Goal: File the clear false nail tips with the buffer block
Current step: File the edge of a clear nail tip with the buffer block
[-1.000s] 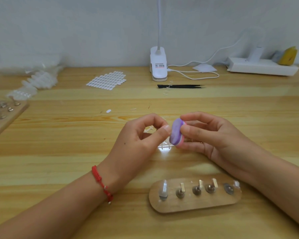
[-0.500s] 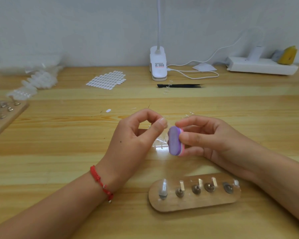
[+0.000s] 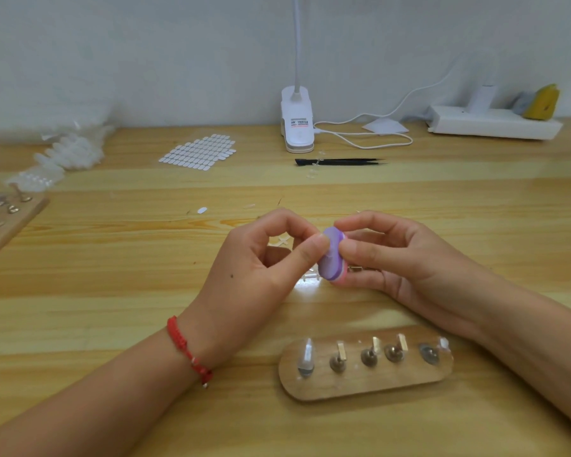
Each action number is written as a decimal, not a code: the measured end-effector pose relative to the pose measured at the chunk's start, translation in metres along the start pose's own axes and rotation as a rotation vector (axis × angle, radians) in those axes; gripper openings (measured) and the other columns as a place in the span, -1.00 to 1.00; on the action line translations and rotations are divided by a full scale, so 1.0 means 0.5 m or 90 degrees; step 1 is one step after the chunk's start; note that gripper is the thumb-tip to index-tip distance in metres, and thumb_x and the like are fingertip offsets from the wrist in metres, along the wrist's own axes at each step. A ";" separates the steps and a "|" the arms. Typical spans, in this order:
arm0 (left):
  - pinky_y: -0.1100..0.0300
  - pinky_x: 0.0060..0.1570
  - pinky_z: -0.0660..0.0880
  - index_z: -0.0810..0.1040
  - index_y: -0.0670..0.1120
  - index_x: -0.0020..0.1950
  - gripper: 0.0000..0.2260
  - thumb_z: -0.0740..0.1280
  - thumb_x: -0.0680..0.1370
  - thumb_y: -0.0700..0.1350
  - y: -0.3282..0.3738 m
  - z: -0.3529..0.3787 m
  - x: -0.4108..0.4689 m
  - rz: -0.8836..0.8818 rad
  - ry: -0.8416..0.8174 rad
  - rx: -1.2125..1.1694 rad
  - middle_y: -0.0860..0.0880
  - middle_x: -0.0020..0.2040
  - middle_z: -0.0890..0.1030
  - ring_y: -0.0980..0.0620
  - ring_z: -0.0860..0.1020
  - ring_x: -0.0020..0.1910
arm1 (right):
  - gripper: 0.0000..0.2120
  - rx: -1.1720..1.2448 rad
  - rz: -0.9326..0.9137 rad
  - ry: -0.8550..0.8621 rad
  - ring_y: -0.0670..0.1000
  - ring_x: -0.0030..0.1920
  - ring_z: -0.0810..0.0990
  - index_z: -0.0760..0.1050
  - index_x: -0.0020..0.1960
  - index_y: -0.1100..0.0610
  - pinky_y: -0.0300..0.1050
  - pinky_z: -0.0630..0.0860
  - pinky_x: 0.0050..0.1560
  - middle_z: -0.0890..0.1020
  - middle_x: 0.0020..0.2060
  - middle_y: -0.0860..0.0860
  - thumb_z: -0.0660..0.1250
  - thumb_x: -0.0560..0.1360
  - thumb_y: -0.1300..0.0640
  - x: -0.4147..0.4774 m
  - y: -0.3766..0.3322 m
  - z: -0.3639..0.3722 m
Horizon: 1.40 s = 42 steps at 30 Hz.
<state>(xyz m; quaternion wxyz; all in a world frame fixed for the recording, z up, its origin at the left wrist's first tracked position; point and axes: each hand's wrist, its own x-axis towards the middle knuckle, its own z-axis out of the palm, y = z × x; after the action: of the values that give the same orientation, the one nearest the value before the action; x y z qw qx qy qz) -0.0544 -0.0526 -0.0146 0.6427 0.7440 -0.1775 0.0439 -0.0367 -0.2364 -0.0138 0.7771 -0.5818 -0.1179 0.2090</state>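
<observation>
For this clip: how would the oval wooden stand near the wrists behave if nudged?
The wooden stand lies flat and wide on the table, so it would probably slide rather than tip. Its thin upright pegs look easier to bend or knock. The clear nail tip on the leftmost peg seems light and might pop off.

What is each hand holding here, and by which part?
Right hand grips the buffer block by its edges. Left hand pinches thumb and forefinger against its purple face; whether a nail tip is between them cannot be told.
</observation>
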 end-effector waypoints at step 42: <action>0.32 -0.53 0.13 0.56 0.00 -0.33 -0.88 0.39 0.42 -0.06 0.002 -0.002 -0.001 -0.009 -0.022 -0.030 -0.01 -0.45 0.45 0.14 0.22 -0.56 | -0.82 -0.007 -0.002 -0.014 0.01 -0.16 0.71 0.70 -0.16 0.05 -0.18 0.62 -0.18 0.71 -0.18 0.06 0.52 0.26 0.22 -0.001 0.000 0.000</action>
<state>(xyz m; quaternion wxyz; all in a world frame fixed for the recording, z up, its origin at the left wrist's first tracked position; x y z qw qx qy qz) -0.0549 -0.0519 -0.0138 0.6570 0.7307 -0.1842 0.0222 -0.0373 -0.2365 -0.0137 0.7730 -0.5835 -0.1284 0.2132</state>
